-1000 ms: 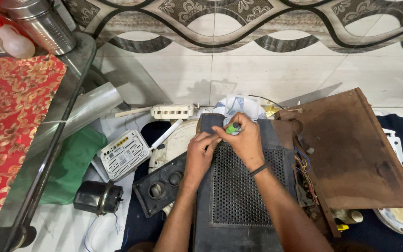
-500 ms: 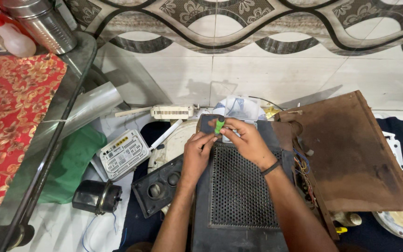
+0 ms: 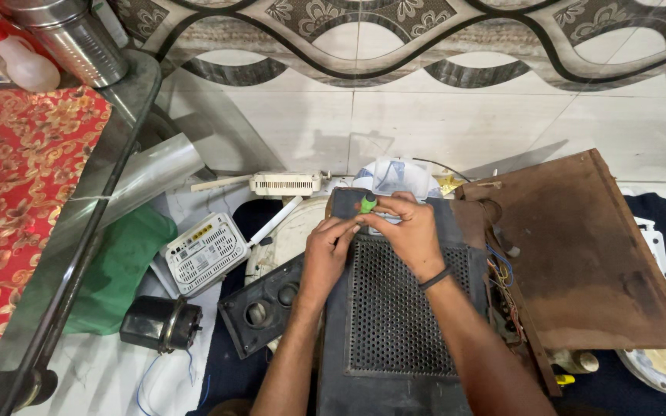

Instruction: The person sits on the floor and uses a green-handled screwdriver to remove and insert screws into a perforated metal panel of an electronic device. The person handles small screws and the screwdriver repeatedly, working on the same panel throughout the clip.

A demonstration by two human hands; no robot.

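Hands together at speaker grille [image 3: 402,308] top, right hand [image 3: 408,233] gripping green screwdriver [image 3: 368,204], left hand [image 3: 327,250] pinching beside it

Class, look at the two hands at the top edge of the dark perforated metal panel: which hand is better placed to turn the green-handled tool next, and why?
Probably the right hand: its grip is already closed around the green-handled tool. The left hand only rests its fingertips beside it on the dark perforated metal panel.

Two bare forearms, one wristband

Both arms are uncovered from elbow to fingertips, with no sleeves in view; the right hand [image 3: 410,231] carries a thin black band around its wrist, while the left hand [image 3: 325,254] wears nothing, no ring or watch visible
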